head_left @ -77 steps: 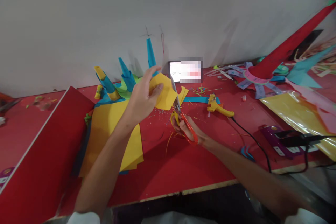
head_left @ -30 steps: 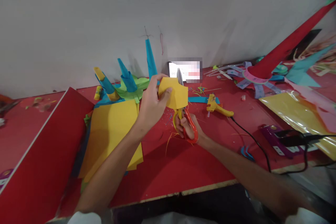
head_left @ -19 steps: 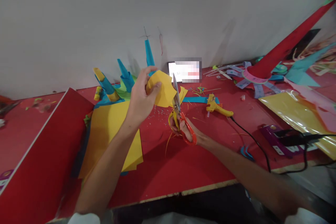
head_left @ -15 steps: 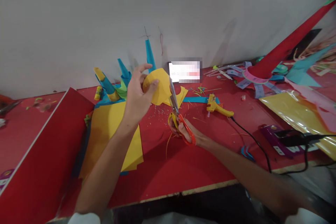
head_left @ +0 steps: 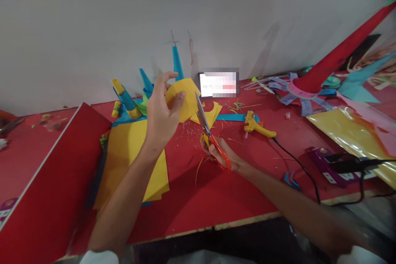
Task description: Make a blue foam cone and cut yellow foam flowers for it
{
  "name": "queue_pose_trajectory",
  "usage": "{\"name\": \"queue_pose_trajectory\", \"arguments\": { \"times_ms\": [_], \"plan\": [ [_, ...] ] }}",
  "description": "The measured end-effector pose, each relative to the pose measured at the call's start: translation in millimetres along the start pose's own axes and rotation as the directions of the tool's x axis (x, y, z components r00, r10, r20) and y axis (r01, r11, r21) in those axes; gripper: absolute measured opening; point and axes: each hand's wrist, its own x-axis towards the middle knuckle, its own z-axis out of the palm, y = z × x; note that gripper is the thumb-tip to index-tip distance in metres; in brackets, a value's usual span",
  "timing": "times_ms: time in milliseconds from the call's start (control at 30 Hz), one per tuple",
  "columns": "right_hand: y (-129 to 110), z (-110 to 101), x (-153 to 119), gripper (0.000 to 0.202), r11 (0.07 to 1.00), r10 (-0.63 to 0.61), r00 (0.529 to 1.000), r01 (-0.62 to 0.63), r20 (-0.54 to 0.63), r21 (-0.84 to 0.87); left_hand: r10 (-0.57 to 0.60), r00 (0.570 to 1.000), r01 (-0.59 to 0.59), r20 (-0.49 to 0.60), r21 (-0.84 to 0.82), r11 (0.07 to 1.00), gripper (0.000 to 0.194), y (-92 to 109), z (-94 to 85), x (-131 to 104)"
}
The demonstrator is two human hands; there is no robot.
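Between the thumb and fingers of my left hand [head_left: 163,109] is a rounded piece of yellow paper [head_left: 188,101]. My right hand [head_left: 219,152] is closed round the red and yellow handles of a pair of scissors [head_left: 204,120]. The blades point up and left, with their tips at the right edge of the paper. Yellow offcuts [head_left: 213,114] lie on the red table just behind the scissors. To the left, partly under my left forearm, is a stack of yellow sheets [head_left: 125,144].
A yellow glue gun [head_left: 260,128] with a black cable lies right of the scissors. Behind stand a lit phone [head_left: 216,84] and blue paper cones [head_left: 177,64]. A red panel [head_left: 55,173] rises at the left. A large red cone [head_left: 343,53] and a purple box [head_left: 331,167] are at the right.
My left hand and the yellow paper have shifted slightly left. The scissor blades have swung a little to the left, and their tips look slightly apart.
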Motion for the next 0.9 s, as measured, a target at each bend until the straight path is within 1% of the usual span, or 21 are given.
{"name": "queue_pose_trajectory", "arguments": {
  "times_ms": [133,267,333,433,500,533,667,733,800,900],
  "plan": [
    [-4,0,0,0.068,1.0,0.016,1.0,-0.017,-0.025,-0.017,0.011,1.0,-0.012,0.028,0.025,1.0,0.054,1,0.4,-1],
    [-2,0,1,0.067,0.999,0.033,0.998,-0.033,-0.062,0.0,-0.001,0.995,0.002,0.101,-0.005,1.0,0.073,-2,2.0,1],
    [-1,0,1,0.069,0.999,0.039,0.995,-0.038,-0.089,0.01,-0.024,0.992,0.031,0.121,-0.055,0.998,0.083,-4,3.3,2],
    [-1,1,2,0.071,0.998,0.045,0.992,-0.04,-0.115,0.044,-0.097,0.99,0.112,0.099,-0.156,0.981,0.094,-6,6.0,2],
    [-3,1,2,0.07,0.998,0.038,0.993,-0.033,-0.108,0.046,-0.155,0.985,0.169,0.077,-0.213,0.962,0.09,-6,7.9,2],
    [-4,1,2,0.069,0.999,0.03,0.994,-0.026,-0.103,0.037,-0.18,0.981,0.191,0.069,-0.237,0.953,0.084,-6,8.8,2],
    [-7,1,1,0.066,1.0,-0.008,0.996,0.007,-0.088,-0.014,-0.223,0.973,0.231,0.058,-0.299,0.926,0.046,-2,12.3,1],
    [-7,2,0,0.066,1.0,-0.017,0.996,0.015,-0.091,-0.027,-0.224,0.973,0.232,0.061,-0.297,0.926,0.035,0,13.5,0],
    [-7,2,1,0.068,0.999,-0.008,0.995,0.005,-0.095,-0.032,-0.208,0.976,0.218,0.067,-0.273,0.937,0.034,0,14.1,-1],
    [-5,3,1,0.069,0.999,0.017,0.994,-0.021,-0.111,-0.032,-0.157,0.982,0.177,0.108,-0.2,0.964,0.045,-4,14.2,-2]
  ]
}}
